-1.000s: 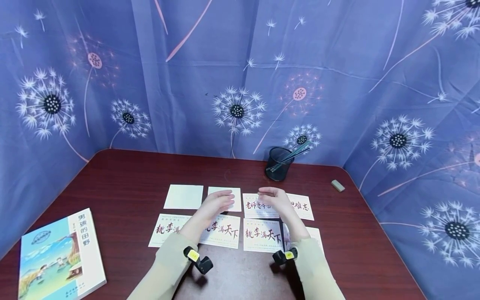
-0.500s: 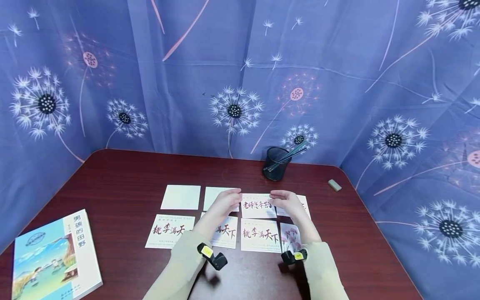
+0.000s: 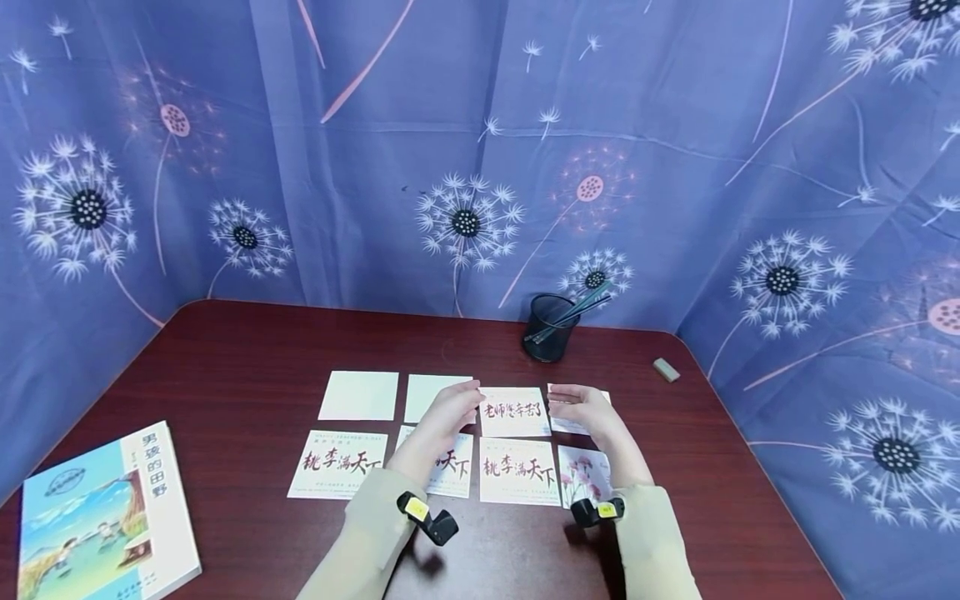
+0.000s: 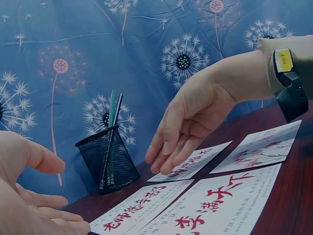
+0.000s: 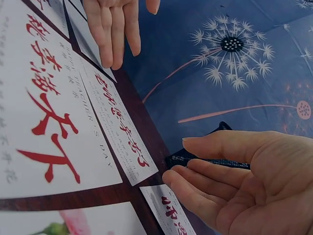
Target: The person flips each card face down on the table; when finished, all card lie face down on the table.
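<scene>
Cards (image 3: 514, 412) in two rows mid-table (image 3: 247, 350); pen cup (image 3: 550, 327) behind; book (image 3: 105, 517) front left; eraser (image 3: 666, 369) right

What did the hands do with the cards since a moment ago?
Both hands sank from above the cards to the far row. The left hand now rests by the white card with red brush writing, and the right hand covers more of the far right card. Neither grips a card. The black mesh pen cup, the grey eraser and the picture book stayed put.
</scene>
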Demonstrator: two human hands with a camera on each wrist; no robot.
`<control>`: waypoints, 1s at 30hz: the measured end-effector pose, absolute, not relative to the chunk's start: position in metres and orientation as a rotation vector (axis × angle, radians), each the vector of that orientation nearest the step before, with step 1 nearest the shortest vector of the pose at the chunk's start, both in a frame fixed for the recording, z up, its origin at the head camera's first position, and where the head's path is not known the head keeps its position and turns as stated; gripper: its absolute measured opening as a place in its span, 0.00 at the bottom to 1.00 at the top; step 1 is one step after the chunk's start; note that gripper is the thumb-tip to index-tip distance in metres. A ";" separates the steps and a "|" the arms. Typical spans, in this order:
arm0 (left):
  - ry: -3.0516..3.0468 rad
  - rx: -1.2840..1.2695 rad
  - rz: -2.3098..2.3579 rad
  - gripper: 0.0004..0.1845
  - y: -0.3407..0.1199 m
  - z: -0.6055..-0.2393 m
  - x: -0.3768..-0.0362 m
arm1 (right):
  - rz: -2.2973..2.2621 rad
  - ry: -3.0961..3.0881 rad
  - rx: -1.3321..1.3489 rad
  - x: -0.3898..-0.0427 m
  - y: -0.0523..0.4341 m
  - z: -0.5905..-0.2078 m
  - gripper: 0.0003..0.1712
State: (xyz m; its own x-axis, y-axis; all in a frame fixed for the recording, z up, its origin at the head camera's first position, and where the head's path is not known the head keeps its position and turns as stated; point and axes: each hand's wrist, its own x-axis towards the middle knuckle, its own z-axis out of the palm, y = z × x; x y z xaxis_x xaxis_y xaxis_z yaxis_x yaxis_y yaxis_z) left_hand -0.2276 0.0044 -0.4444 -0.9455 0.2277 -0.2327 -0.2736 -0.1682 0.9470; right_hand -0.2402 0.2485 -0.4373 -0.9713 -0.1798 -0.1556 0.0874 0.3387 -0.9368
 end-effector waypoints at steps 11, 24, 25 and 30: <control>1.702 -0.045 2.183 0.30 -0.001 -0.444 -0.230 | -1.655 2.337 -0.070 -0.239 0.246 -0.437 0.31; 1.560 -0.072 2.267 0.29 -0.001 -0.446 -0.232 | -1.619 2.352 0.007 -0.239 0.244 -0.442 0.30; 1.555 -0.077 2.277 0.29 -0.001 -0.446 -0.232 | -1.618 2.354 0.015 -0.239 0.244 -0.442 0.29; 1.524 -0.096 2.325 0.29 -0.002 -0.445 -0.233 | -1.619 2.352 0.025 -0.239 0.243 -0.442 0.29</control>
